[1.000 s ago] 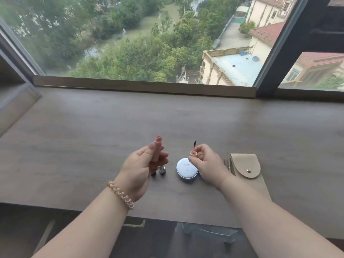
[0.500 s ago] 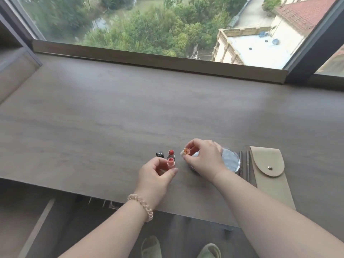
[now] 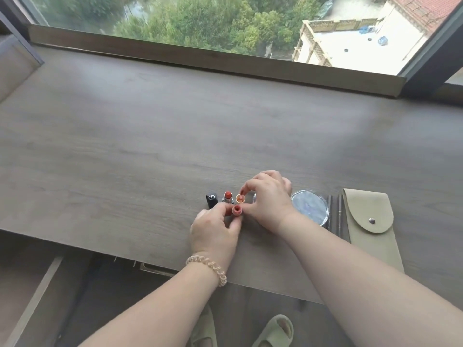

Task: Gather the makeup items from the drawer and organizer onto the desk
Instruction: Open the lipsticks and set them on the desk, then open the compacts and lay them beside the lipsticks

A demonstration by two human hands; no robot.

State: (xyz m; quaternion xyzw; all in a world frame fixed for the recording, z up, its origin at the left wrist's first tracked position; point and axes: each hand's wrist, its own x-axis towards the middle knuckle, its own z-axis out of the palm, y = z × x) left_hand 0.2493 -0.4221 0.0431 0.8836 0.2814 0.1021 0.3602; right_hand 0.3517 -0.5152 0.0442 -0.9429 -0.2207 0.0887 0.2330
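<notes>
Feet: we note two green slippers (image 3: 273, 330) on the floor under the tabletop's near edge.
Left hand: our left hand (image 3: 215, 231), coiled band (image 3: 208, 267) at the wrist, pinches a pink lip-gloss tube (image 3: 236, 210) upright near the tabletop's (image 3: 125, 151) near edge.
Right hand: our right hand (image 3: 268, 199) grips the gloss wand cap (image 3: 240, 198) just beyond the tube.
Standing items: an open red lipstick (image 3: 228, 196) and its black cap (image 3: 211, 200) stand left of the wand cap.
Right side: a round compact (image 3: 310, 206), thin dark pencils (image 3: 334, 214), then a beige pouch (image 3: 368, 221).
Far edge: a window (image 3: 225, 23) runs along it.
</notes>
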